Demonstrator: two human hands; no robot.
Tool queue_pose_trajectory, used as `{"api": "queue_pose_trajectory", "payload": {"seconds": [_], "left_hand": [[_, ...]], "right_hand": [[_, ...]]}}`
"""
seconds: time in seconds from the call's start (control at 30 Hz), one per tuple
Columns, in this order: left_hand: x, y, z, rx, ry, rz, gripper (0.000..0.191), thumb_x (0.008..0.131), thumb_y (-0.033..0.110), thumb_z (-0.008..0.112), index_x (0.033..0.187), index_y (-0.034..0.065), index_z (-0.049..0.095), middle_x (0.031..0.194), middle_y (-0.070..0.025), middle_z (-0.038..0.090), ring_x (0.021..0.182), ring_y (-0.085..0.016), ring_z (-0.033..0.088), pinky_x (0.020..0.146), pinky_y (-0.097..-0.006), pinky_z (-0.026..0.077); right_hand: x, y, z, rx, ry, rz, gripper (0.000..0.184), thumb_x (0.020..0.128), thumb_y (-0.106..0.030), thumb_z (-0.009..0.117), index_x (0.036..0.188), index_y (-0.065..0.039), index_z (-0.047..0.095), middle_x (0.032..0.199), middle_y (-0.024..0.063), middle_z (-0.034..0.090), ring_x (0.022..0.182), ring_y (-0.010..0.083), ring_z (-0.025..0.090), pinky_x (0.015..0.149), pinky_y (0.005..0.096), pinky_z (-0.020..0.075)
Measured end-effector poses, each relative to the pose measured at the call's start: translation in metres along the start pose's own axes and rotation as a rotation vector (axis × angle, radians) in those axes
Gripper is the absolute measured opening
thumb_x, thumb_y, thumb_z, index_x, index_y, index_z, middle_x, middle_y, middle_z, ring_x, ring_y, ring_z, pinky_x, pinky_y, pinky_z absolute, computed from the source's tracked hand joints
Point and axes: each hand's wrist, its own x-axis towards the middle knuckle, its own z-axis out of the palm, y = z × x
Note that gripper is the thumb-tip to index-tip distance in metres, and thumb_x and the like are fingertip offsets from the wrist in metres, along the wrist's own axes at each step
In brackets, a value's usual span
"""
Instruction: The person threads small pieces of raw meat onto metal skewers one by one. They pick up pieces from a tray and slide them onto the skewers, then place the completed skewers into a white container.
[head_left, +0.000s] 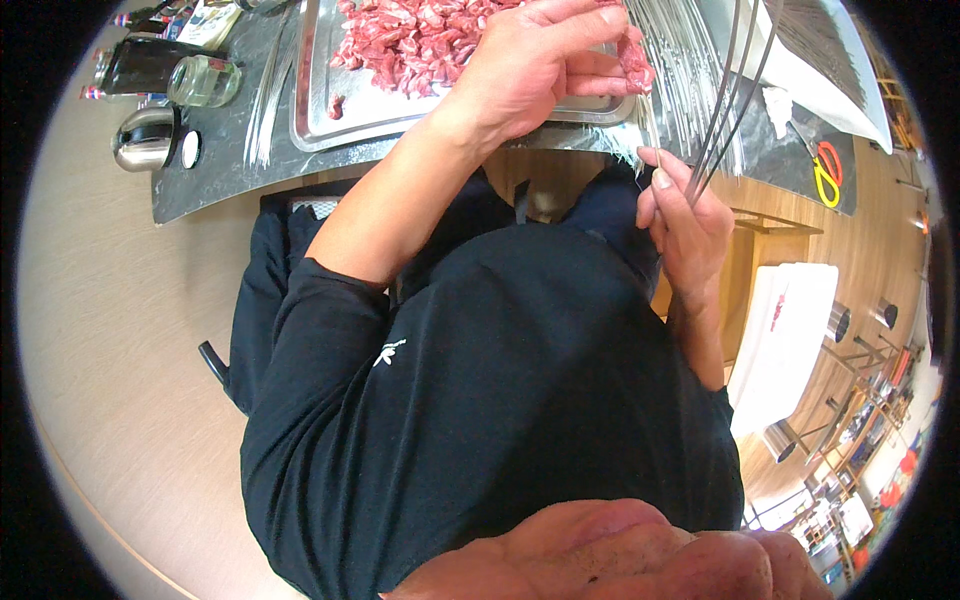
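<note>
My left hand (517, 71) is over the near right part of a metal tray (360, 133) and holds a piece of raw red meat (637, 66) in its fingers. Many cut pieces of raw meat (412, 45) are heaped in the tray. Right of the tray and just off the table edge, my right hand (686, 210) grips several thin metal skewers (724, 97). Its thumb and forefinger pinch one skewer that points up to the held meat; whether the tip has pierced it cannot be told. More metal skewers (686, 67) lie on the table beyond that hand.
On the dark marbled table (217, 161), a glass jar (204, 81), a dark bottle (142, 66), a steel container (146, 139) and a white lid (191, 150) are at left, near more skewers (268, 112). Scissors (825, 172) lie at right. A white cloth (787, 345) hangs below.
</note>
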Motion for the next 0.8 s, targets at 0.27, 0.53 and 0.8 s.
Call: {"api": "queue_pose_trajectory", "payload": {"seconds": [0.27,0.53,0.8], "left_hand": [[0.006,-0.006,-0.009,-0.114,0.026,0.057,0.019,0.103,0.01,0.061,0.113,-0.0062,0.065,0.105,-0.0151,0.073,0.088,-0.021,0.074,0.078,-0.0322,0.063],[0.006,-0.001,-0.004,-0.023,0.075,0.02,0.019,0.105,0.011,0.059,0.111,-0.0054,0.066,0.096,-0.0153,0.073,0.084,-0.021,0.073,0.077,-0.0316,0.063],[-0.003,0.013,-0.003,-0.014,0.002,0.025,0.027,0.107,0.02,0.057,0.117,-0.0045,0.063,0.104,-0.0172,0.071,0.089,-0.025,0.074,0.078,-0.0377,0.063]], "right_hand": [[-0.002,0.005,0.0,-0.001,-0.027,-0.016,0.033,0.105,-0.014,0.054,0.13,0.001,0.069,0.067,-0.0015,0.058,0.057,0.0025,0.042,0.053,0.0198,0.0322],[0.001,0.009,0.001,0.043,-0.042,-0.033,0.033,0.104,-0.015,0.054,0.129,0.002,0.069,0.067,-0.0006,0.059,0.055,0.0023,0.04,0.052,0.0199,0.031],[0.0,0.012,-0.001,0.066,-0.075,-0.023,0.033,0.104,-0.013,0.054,0.13,0.003,0.068,0.067,0.0007,0.06,0.054,0.0024,0.04,0.051,0.0199,0.0302]]}}
